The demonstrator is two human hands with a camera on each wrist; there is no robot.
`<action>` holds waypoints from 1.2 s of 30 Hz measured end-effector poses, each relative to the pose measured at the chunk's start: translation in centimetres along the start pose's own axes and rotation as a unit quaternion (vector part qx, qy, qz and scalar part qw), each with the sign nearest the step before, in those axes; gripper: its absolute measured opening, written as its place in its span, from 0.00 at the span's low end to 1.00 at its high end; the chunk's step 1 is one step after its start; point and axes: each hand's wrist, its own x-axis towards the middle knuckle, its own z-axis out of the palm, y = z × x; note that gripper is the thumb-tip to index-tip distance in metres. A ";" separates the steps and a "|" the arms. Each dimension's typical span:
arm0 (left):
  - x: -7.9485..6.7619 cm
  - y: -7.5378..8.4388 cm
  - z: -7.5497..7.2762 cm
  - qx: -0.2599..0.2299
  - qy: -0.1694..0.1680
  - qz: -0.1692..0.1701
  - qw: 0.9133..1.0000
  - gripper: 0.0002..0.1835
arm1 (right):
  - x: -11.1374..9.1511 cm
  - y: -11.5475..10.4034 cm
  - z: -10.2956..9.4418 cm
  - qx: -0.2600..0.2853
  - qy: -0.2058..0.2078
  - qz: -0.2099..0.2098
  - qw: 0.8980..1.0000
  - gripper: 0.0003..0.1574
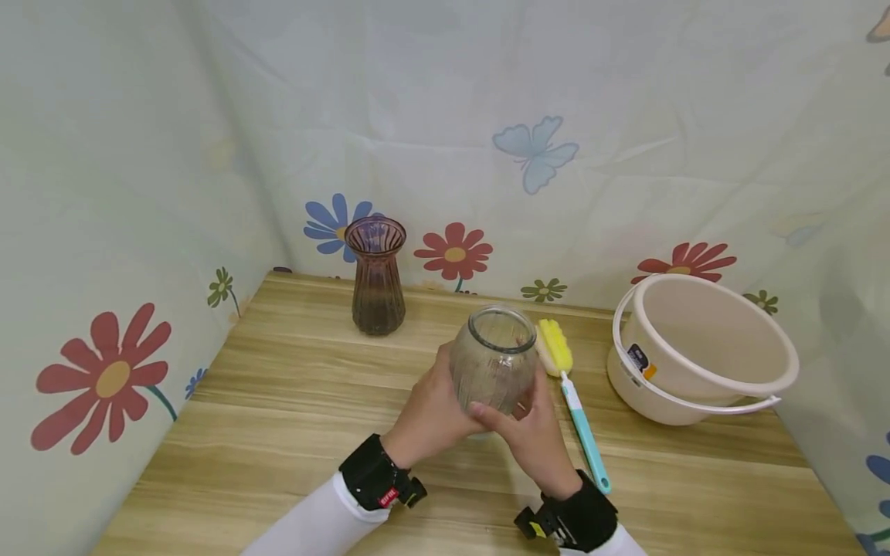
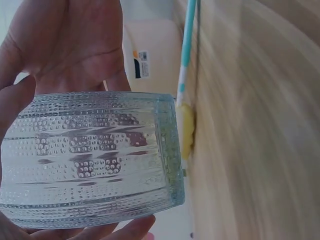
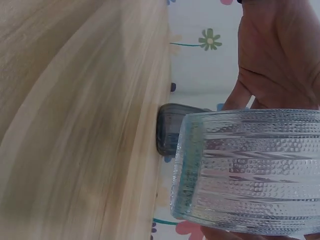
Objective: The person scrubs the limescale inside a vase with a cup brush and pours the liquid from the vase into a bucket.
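A clear, ribbed glass vase (image 1: 494, 371) with a round belly and a rimmed mouth is held upright between both hands. My left hand (image 1: 433, 405) grips its left side, and my right hand (image 1: 534, 444) grips the right, thumb across the front. Dimpled texture covers the glass vase (image 2: 90, 160) in the left wrist view. Its thick base shows above the wooden tabletop in the right wrist view, where the glass vase (image 3: 250, 170) partly covers a dark vase behind. The far fingers are partly hidden by the glass.
A purple ribbed vase (image 1: 378, 286) stands at the back left of the wooden table (image 1: 278, 417). Right of my hands lies a brush with a yellow sponge head (image 1: 556, 347) and turquoise handle (image 1: 588, 444). A cream bucket (image 1: 667, 355) stands farther right, its handle lowered.
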 end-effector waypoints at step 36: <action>-2.8 -9.4 -12.6 0.026 0.261 -0.106 0.959 0.63 | 1.4 2.8 9.5 0.290 -0.201 0.234 0.906 0.48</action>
